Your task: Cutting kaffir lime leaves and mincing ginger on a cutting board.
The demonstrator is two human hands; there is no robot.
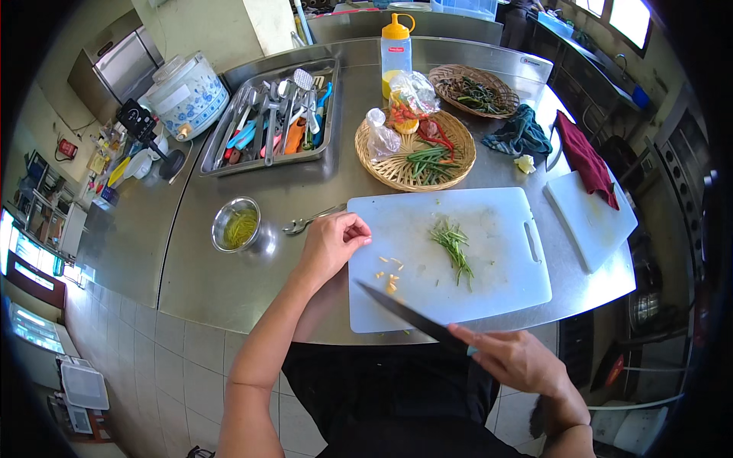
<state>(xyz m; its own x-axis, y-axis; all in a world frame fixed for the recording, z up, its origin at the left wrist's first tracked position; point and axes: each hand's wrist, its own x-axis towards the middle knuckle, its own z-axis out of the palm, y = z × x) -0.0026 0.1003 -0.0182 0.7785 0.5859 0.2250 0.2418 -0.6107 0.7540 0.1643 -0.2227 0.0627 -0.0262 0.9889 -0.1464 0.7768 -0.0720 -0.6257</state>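
Note:
My right hand [518, 358] grips a kitchen knife [409, 314] with a dark blade. The blade points left over the front edge of a white plastic cutting board [509, 223]. My left hand [334, 240] is at the board's left edge, fingers curled in towards the thumb; I see nothing held in it. Chopped green stems [452, 246] lie in a loose pile on the board. Small pale-yellow pieces [391, 283], possibly garlic, are scattered nearer the left hand. Left of that hand are a spoon [296, 225] and a steel bowl [213, 229] holding yellow-green shreds in liquid.
Behind the board stands a wicker tray [366, 154] with chillies, green beans and plastic bags. Beyond it are a squeeze bottle [395, 57] and another basket [444, 71]. A steel utensil tray [209, 166] sits back left. A smaller board [590, 229] and red cloth [584, 154] lie right.

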